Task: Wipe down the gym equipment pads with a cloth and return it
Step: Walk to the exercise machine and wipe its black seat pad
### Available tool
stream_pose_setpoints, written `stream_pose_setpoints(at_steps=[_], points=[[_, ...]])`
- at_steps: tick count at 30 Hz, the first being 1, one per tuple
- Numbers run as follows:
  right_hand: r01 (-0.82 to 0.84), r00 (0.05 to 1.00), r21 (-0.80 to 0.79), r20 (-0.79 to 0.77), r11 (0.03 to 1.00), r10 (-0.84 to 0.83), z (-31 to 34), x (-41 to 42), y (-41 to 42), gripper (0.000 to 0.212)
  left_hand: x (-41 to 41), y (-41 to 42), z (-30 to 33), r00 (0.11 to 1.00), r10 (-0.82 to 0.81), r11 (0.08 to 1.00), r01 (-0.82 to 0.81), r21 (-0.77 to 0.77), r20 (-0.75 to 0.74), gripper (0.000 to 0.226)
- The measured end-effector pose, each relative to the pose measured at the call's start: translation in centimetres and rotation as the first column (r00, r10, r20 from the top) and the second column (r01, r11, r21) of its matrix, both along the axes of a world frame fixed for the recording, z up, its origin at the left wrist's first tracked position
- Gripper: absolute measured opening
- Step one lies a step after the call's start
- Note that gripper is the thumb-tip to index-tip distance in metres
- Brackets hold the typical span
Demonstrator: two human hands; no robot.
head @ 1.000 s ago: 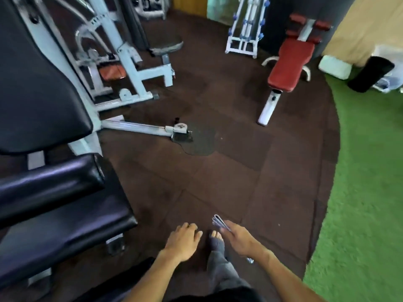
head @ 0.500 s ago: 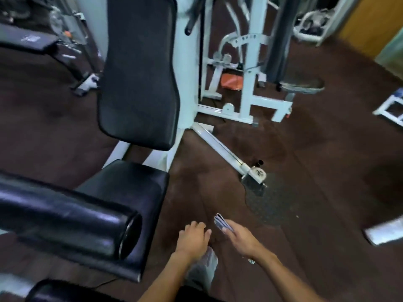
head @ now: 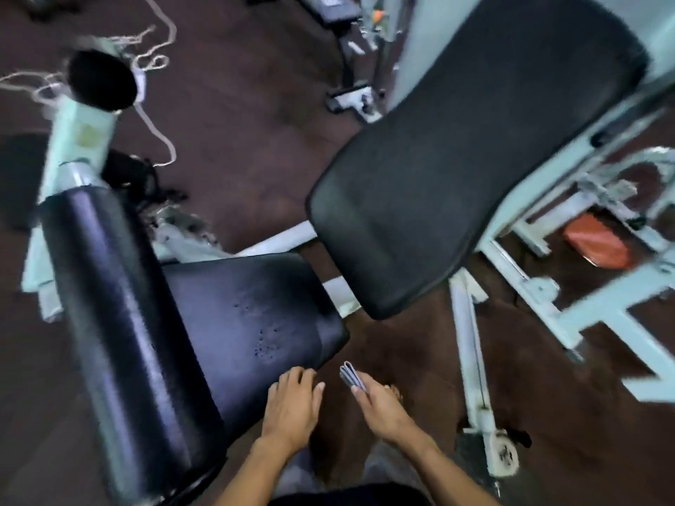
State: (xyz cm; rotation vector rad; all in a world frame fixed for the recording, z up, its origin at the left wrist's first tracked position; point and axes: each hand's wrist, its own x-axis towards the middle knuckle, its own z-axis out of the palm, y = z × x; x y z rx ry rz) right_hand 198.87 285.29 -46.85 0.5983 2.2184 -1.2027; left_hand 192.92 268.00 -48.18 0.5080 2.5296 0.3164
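Observation:
A folded grey cloth (head: 351, 376) sticks out of my right hand (head: 383, 409), which grips it low in the middle of the view. My left hand (head: 292, 405) hovers beside it with fingers spread and nothing in it, right at the near corner of the black seat pad (head: 252, 315). A long black roller pad (head: 120, 334) runs along the seat's left side. The black back pad (head: 464, 140) leans above and to the right of the seat. Both hands are clear of the pads.
The machine's white frame bars (head: 471, 356) cross the brown rubber floor to the right, with an orange piece (head: 595, 246) among them. White rope (head: 153, 67) lies on the floor at top left. Another bench (head: 336, 12) stands at the top.
The view has swung left and down, so the seat, roller and back pad now fill the frame. Both hands keep the same pose, the right still holding the cloth.

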Motion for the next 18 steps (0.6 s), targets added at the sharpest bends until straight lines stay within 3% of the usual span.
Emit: stream_pose_setpoints(at_steps=[6, 9, 13, 18], points=[[-0.261, 0.965, -0.055, -0.045, 0.964, 0.259, -4.1, -9.4, 2.9, 0.039, -2.7, 1.0, -3.8, 0.919, 0.395, 0.917, -0.395, -0.055, -0.017, 0.057], [-0.307, 0.95, -0.081, -0.089, 0.948, 0.3, -7.0, -12.3, 3.5, 0.041, -3.3, 2.1, -6.0, 0.863, 0.497, 0.863, -0.503, -0.047, -0.092, 0.058], [-0.322, 0.945, -0.165, -0.12, 0.932, 0.305, -12.1, -14.5, 3.1, 0.043, -4.6, 1.6, -9.2, 0.748, 0.646, 0.758, -0.653, 0.004, -0.151, 0.054], [-0.257, 0.958, -0.213, -0.184, 0.942, 0.22, -17.4, -15.5, 0.9, 0.047, -5.9, -3.2, -12.9, 0.569, 0.738, 0.635, -0.767, 0.088, -0.363, 0.048]])
